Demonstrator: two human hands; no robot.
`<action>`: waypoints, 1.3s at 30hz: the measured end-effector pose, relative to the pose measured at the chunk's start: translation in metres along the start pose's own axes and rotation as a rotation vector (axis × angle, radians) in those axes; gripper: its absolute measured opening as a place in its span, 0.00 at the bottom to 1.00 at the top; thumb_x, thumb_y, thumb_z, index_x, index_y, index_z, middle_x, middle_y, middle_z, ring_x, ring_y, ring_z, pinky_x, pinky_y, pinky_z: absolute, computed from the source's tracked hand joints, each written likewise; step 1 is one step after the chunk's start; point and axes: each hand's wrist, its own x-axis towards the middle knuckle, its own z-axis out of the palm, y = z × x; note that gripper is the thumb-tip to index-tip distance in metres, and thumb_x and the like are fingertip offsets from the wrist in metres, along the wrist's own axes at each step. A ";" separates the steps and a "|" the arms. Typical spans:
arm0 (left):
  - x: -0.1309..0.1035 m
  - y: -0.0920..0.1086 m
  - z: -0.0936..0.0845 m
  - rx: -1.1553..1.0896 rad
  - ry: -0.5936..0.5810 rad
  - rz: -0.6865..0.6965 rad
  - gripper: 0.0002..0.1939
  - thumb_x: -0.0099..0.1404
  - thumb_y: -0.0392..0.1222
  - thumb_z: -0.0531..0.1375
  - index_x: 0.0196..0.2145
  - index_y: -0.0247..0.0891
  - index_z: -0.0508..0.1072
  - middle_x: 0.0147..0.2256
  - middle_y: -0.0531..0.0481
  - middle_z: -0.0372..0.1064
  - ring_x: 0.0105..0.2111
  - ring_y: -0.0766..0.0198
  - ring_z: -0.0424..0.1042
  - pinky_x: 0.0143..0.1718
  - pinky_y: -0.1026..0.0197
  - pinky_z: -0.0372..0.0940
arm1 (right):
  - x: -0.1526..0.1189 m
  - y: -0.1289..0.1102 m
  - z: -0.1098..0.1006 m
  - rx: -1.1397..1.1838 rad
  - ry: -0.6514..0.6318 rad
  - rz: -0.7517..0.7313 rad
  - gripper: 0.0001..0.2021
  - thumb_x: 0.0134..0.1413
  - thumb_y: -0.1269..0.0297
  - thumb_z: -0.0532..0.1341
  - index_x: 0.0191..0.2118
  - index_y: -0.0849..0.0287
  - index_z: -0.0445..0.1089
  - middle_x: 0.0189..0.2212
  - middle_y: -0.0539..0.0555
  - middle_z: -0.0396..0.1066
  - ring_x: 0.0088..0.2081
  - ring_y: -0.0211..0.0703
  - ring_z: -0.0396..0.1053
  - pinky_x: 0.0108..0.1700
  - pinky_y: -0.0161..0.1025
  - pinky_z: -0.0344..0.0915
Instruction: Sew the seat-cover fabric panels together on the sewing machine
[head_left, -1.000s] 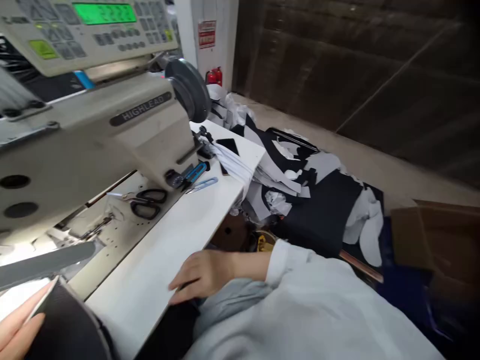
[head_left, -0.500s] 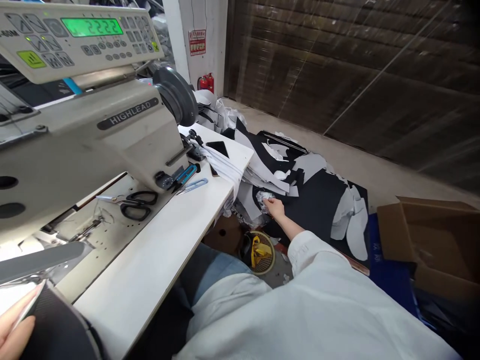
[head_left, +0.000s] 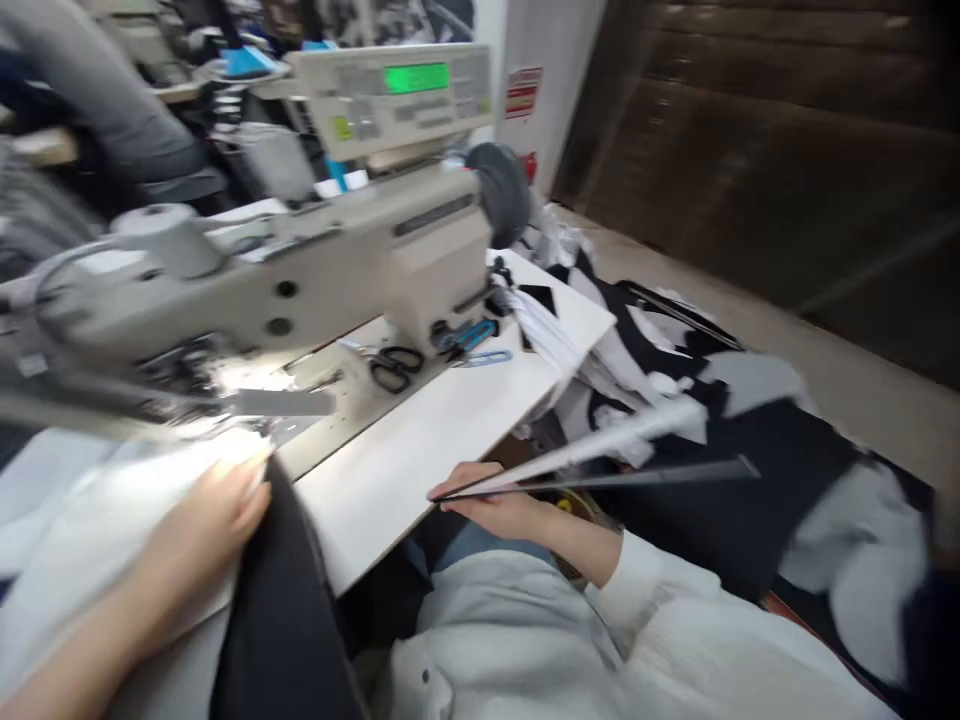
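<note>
At the lower left, my left hand (head_left: 217,510) pinches the edge of a black and white fabric piece (head_left: 277,620) just below the lit needle area of the sewing machine (head_left: 337,270). Near the front edge of the white table (head_left: 427,420), my right hand (head_left: 487,498) grips the end of a long thin strip (head_left: 600,445), white above and dark below, which sticks out to the right. Motion blurs both hands somewhat. Black-handled scissors (head_left: 395,368) lie on the machine bed, with blue thread snips (head_left: 476,335) to their right.
A second, pale blue pair of snips (head_left: 484,358) and a dark phone (head_left: 538,298) lie on the table. White cloth is tied over its right end. Black and grey fabric pieces (head_left: 750,490) are spread at the right. A control panel (head_left: 397,100) stands above the machine.
The view has swung left. My right hand has come back from the fabric pile to the table edge and now holds the strip. More of my left hand and its fabric shows.
</note>
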 end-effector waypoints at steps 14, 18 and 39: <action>-0.019 0.068 -0.012 -1.361 -0.524 -0.336 0.21 0.62 0.57 0.54 0.40 0.34 0.69 0.31 0.47 0.69 0.22 0.69 0.67 0.18 0.68 0.58 | 0.169 -0.030 0.061 -1.087 -0.079 -0.546 0.17 0.60 0.66 0.53 0.53 0.52 0.67 0.28 0.52 0.70 0.34 0.40 0.65 0.35 0.36 0.56; 0.004 0.085 0.006 -1.622 -0.472 -0.533 0.22 0.52 0.58 0.62 0.27 0.34 0.65 0.13 0.55 0.62 0.10 0.75 0.54 0.12 0.71 0.47 | 0.156 -0.033 0.060 -1.000 -0.054 -0.444 0.19 0.59 0.67 0.52 0.55 0.55 0.65 0.31 0.54 0.71 0.36 0.42 0.66 0.39 0.37 0.59; 0.002 0.102 0.022 -1.798 -0.234 -0.335 0.21 0.56 0.58 0.60 0.28 0.34 0.67 0.17 0.57 0.59 0.16 0.73 0.59 0.18 0.69 0.56 | 0.078 -0.050 0.054 0.120 -0.376 0.373 0.10 0.53 0.63 0.52 0.33 0.61 0.67 0.17 0.46 0.65 0.16 0.33 0.64 0.15 0.27 0.59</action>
